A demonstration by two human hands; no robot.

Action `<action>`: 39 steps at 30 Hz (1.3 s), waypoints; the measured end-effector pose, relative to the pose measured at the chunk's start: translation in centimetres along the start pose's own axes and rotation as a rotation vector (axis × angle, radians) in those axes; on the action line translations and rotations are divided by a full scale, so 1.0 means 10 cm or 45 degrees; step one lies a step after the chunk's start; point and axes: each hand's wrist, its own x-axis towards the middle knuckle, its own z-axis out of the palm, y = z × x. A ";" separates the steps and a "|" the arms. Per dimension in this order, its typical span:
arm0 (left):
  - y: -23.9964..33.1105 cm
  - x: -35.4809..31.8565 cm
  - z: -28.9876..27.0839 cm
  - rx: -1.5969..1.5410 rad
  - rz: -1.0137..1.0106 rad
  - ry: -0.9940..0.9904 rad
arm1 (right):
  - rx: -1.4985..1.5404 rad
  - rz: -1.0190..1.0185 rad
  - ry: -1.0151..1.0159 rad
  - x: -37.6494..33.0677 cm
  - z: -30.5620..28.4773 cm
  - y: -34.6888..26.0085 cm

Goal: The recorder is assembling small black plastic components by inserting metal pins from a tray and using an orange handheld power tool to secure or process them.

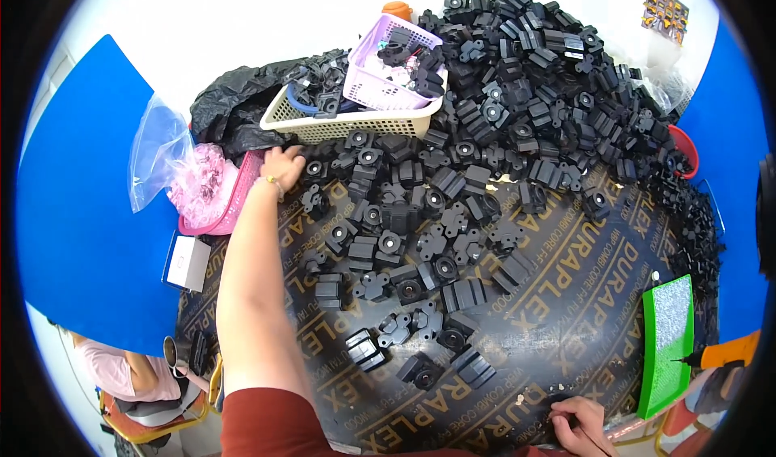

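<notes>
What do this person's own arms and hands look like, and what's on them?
The left hand and right hand are ungloved human hands. A dark red fabric sleeve leaves the left forearm bare, and a thin yellowish bracelet circles that wrist. The right forearm is mostly out of view.

Dark printed tabletop [558, 336]: black plastic parts [465, 295] heaped at back, scattered nearer; green tray [651, 348] at right.

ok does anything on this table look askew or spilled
The lilac basket sits askew over the right end of the cream basket, edges unaligned. Pale specks dot the dark tabletop near the right hand, looking like debris or surface wear.
</notes>
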 end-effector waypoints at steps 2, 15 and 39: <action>-0.21 -0.32 -0.08 -0.020 0.254 0.223 | 0.061 -0.064 -0.030 -0.04 0.03 0.10; -0.47 -1.35 -0.35 -0.267 -0.077 0.372 | 0.034 -0.083 -0.043 -0.09 0.11 0.15; 1.39 -3.91 -0.74 -0.503 0.347 -0.241 | 0.046 0.016 -0.084 -0.16 -0.27 -0.09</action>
